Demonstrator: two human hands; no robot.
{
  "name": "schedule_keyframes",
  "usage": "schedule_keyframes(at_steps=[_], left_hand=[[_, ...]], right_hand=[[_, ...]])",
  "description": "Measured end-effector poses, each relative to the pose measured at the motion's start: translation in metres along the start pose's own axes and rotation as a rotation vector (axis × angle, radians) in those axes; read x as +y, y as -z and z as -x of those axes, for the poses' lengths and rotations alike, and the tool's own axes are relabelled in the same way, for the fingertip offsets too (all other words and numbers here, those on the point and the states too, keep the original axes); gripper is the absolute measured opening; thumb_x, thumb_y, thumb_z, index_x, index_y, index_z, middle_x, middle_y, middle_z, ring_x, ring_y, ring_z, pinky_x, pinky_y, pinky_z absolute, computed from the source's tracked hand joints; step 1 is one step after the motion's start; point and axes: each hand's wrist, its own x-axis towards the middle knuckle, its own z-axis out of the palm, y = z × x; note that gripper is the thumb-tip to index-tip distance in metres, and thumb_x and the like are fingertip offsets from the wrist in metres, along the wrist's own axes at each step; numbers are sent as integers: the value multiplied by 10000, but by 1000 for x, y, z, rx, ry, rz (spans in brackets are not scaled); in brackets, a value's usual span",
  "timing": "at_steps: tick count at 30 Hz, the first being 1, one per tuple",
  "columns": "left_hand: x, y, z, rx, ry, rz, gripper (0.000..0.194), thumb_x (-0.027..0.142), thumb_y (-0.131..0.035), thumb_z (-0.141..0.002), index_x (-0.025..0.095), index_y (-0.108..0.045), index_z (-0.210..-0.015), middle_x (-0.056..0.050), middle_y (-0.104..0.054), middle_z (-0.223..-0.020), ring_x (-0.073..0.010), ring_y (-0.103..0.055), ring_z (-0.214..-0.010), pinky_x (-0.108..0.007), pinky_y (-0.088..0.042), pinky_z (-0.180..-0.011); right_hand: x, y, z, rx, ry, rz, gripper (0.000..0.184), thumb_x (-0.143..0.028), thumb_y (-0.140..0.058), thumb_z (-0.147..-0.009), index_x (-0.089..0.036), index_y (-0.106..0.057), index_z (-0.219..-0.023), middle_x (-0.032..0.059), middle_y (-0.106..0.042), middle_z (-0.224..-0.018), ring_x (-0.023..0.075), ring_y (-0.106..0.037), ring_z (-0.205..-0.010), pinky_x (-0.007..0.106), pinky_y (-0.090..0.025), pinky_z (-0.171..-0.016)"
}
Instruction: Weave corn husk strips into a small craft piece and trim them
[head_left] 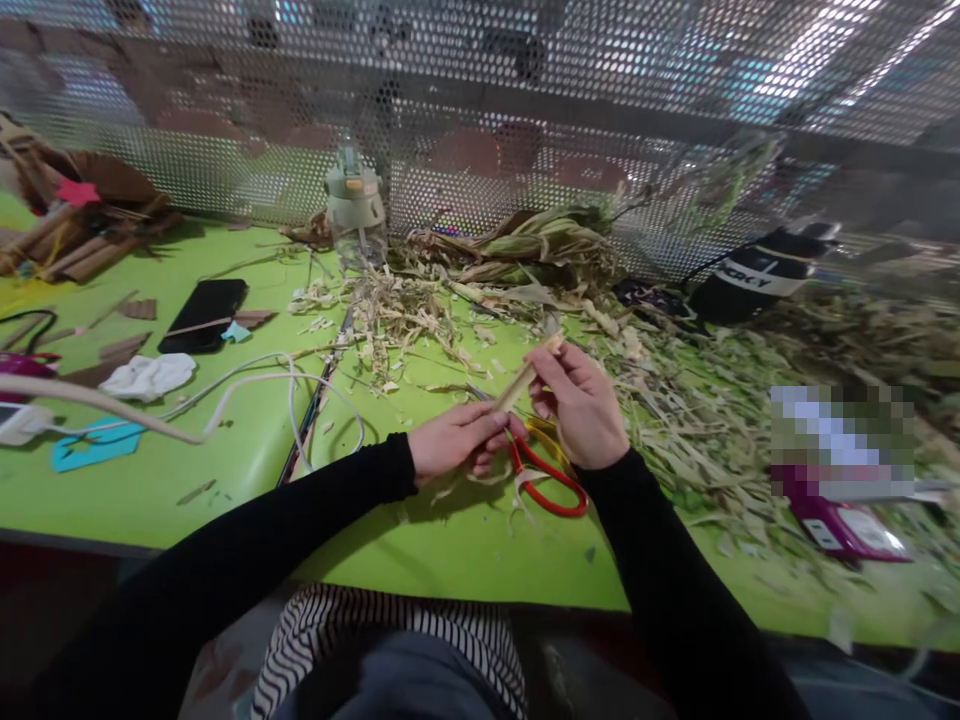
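Between my two hands runs a pale, narrow strip of dried plant stalk or husk [514,388], slanting up to the right. My left hand [463,440] pinches its lower end. Near its upper end, my right hand [577,402] is closed on it with thumb and bent fingers. Red-handled scissors [559,495] lie on the green table just below my hands; their blades are partly hidden behind my left hand. Pale shavings and dry scraps [405,325] are scattered beyond my hands.
A heap of dried husks [540,245] lies by the perforated metal screen, with a clear bottle [356,215] beside it. To the left are a black phone [204,315], white cable [247,378] and crumpled tissue [148,375]. Rightward are leafy scraps, a black bottle [757,275] and a purple device [847,525].
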Motion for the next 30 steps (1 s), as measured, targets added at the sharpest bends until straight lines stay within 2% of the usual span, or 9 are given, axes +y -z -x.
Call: schedule_keyframes(at_steps=[6,9,13,21,24,30], left_hand=[[0,-9,7,42,57,-148,243,349,-420,-917,153,-562,-894,67,-312,-601,-33,-209,-421,-144,-194,-390],[-3,-14,9,115,76,-190,261,370,-414,-904,157,-551,-841,65,-280,-586,-45,-198,-431,-160,-129,-380],[-9,-17,9,166,106,-168,324,418,-346,-897,170,-524,-788,66,-223,-585,-54,-141,-434,-171,-106,-379],[-23,-24,12,280,-9,-154,371,505,-341,-906,176,-483,-808,69,-239,-596,-53,-144,-442,-166,-128,-372],[-26,-25,12,276,-54,-182,345,477,-366,-911,166,-490,-823,67,-253,-595,-52,-181,-446,-168,-159,-377],[-34,-21,8,254,-41,-229,322,452,-390,-907,168,-462,-774,69,-288,-577,-43,-229,-413,-175,-182,-370]], right_hand=[[-3,8,1,71,-12,-108,272,-455,-658,-756,-212,-535,-765,-29,-567,-641,70,-421,-459,176,-302,-352],[-3,10,0,115,-25,-141,255,-429,-663,-755,-211,-532,-771,-36,-560,-624,63,-414,-451,166,-300,-345],[-3,13,0,119,-39,-181,258,-417,-687,-740,-197,-552,-745,-39,-527,-604,57,-424,-454,156,-317,-340],[-2,14,-1,124,-35,-186,284,-424,-705,-730,-186,-550,-718,-56,-505,-536,45,-427,-418,137,-339,-324],[1,15,-3,126,-22,-189,289,-420,-715,-726,-181,-552,-716,-57,-533,-522,40,-425,-396,133,-341,-310],[5,18,-7,143,-41,-186,290,-405,-722,-717,-179,-540,-714,-38,-605,-581,34,-432,-399,123,-345,-301]])
